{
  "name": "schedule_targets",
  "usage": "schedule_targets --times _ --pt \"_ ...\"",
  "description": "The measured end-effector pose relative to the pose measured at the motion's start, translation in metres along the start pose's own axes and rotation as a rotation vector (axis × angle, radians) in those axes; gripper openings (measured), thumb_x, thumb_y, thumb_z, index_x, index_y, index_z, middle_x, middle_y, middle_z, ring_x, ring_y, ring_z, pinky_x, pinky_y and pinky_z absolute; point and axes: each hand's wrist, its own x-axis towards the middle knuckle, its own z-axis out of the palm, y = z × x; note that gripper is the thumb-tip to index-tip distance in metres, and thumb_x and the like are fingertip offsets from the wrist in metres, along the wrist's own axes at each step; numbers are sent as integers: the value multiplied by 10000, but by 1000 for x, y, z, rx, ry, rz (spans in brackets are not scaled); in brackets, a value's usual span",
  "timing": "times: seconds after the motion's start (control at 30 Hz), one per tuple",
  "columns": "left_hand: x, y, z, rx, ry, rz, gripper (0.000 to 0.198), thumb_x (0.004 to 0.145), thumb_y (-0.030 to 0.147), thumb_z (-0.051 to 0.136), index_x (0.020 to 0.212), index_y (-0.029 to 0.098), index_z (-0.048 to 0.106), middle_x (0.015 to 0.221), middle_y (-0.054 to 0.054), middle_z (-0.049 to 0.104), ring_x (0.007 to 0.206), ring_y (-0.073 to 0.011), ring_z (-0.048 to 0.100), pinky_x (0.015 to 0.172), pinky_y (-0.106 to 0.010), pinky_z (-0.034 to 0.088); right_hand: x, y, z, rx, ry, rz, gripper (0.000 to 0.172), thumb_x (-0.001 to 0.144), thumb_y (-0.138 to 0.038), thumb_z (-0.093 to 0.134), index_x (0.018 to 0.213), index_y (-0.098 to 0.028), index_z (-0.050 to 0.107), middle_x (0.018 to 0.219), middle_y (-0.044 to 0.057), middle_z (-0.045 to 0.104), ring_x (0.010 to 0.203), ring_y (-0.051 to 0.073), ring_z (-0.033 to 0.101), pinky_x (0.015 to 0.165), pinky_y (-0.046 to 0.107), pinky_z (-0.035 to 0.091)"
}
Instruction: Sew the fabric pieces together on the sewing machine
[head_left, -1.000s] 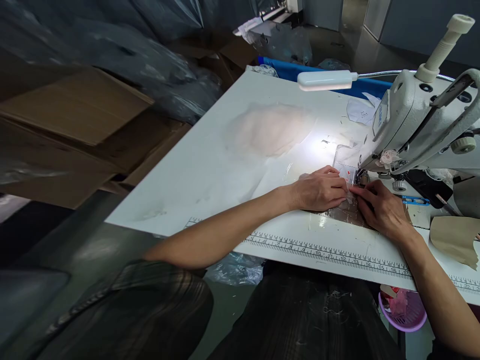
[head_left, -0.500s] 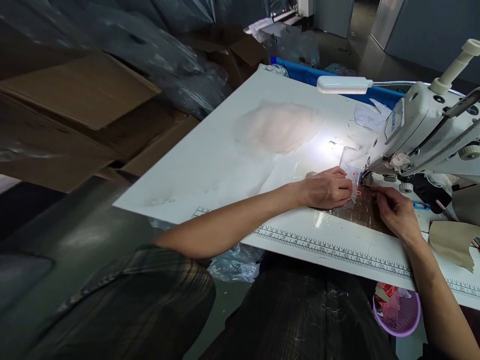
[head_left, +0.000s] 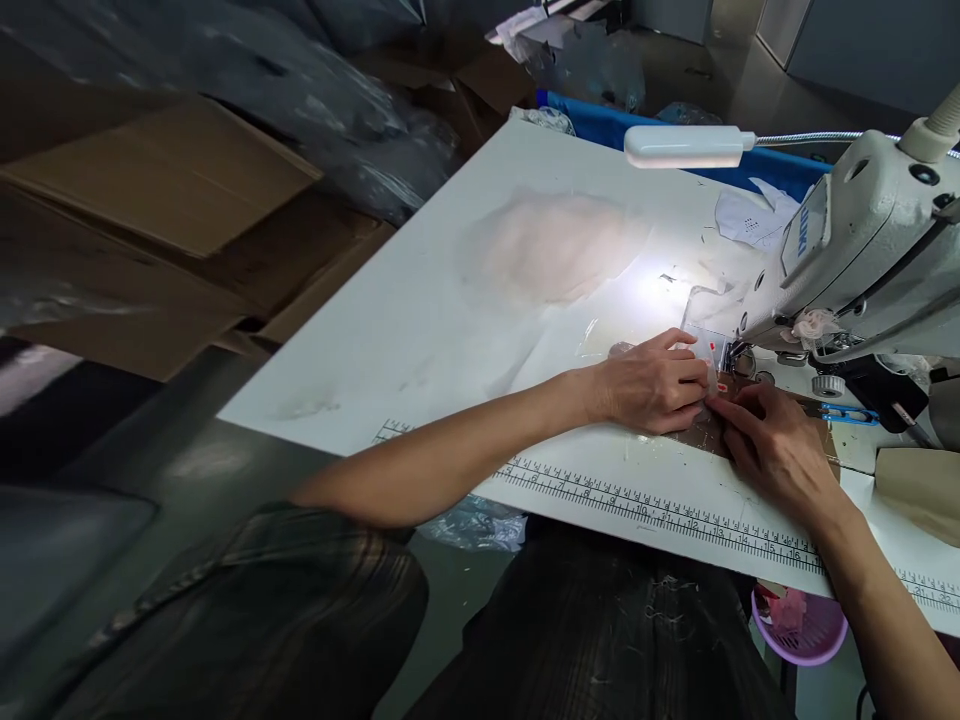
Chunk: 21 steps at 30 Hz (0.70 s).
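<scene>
My left hand (head_left: 654, 384) lies on a clear plastic piece (head_left: 697, 338) with small red marks, its fingers curled and pressing the piece flat just in front of the needle of the white sewing machine (head_left: 847, 250). My right hand (head_left: 772, 445) rests to the right of it on a shiny brown patch (head_left: 705, 432) of the table, fingertips pinching the piece's edge beside the left fingertips. A lamp (head_left: 686, 146) lights the spot.
The white table (head_left: 465, 300) carries a printed ruler (head_left: 675, 510) along its front edge. Blue snips (head_left: 847, 412) and a beige piece (head_left: 919, 490) lie to the right. A purple basket (head_left: 802, 625) hangs below. Cardboard boxes (head_left: 165, 200) and plastic sheeting stand at the left.
My right hand has moved left, back to the left fingertips at the piece's edge, after drawing away half a second ago. The left hand has stayed on the piece.
</scene>
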Motion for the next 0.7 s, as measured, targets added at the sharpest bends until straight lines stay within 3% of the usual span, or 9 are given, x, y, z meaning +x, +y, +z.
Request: schedule_targets --times 0.07,0.23,0.47,0.7 --pt "0 -1 -3 0 36 -14 228 956 265 472 939 218 694 1035 -29 727 902 -172 632 1015 -429 378 -1 0 1 -18 7 -7 368 910 -174 465 1206 -220 678 963 110 594 858 213 548 725 360 508" --pt "1 -6 -4 80 220 -166 251 972 237 444 891 163 670 947 -73 711 798 -172 585 748 -351 415 -4 0 7 -23 28 7 360 898 -162 466 1182 -236 673 986 104 605 866 212 554 734 368 510" --pt "2 -7 10 76 145 -143 265 979 209 425 945 155 682 1015 -74 708 830 -167 596 738 -326 443 -3 -1 8 12 35 13 355 902 -145 460 1173 -219 677 993 110 607 864 210 564 740 377 518" --pt "2 -6 9 114 85 -156 271 984 265 435 1019 155 680 1134 -102 683 847 -189 576 743 -343 408 -4 -2 8 -4 41 24 367 902 -144 456 1194 -231 660 1005 109 606 887 214 564 749 374 515"
